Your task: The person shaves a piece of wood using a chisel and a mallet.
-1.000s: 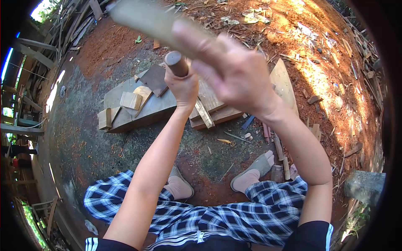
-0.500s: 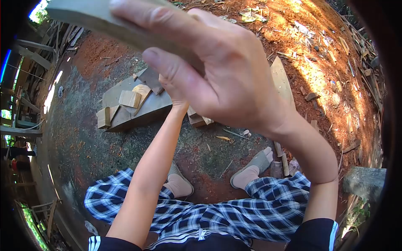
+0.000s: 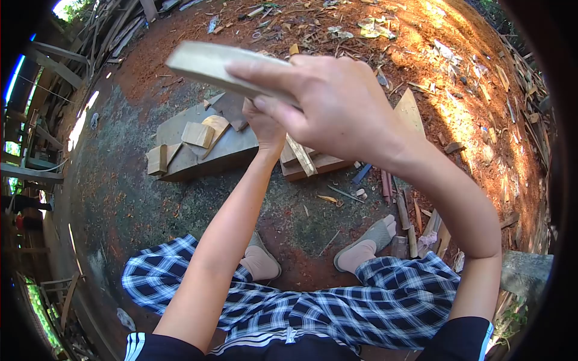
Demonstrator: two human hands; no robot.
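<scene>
One held board (image 3: 205,63): thick and pale, raised in the right hand, its free end reaching left past the left hand.
Right hand (image 3: 340,105): clamped on the board's near end, a finger along it, the thumb underneath.
Left hand (image 3: 264,126): below the board, fingers mostly hidden; whether they close on anything cannot be told.
Just changed: half a second ago the board ran off the top of the view; now it shows lower, its free end fully visible.
Meaning for the work: the board appears close over the left hand, and both seem used together; any contact is hidden.
Narrow strip (image 3: 301,157): just to the right of the left wrist, lying across stacked wood.
Slab (image 3: 232,144): left of and beneath the left hand, carrying a small block (image 3: 196,134).
Pointed plank (image 3: 409,111): beyond the right wrist.
Sticks (image 3: 409,231): below the right forearm, on the ground.
</scene>
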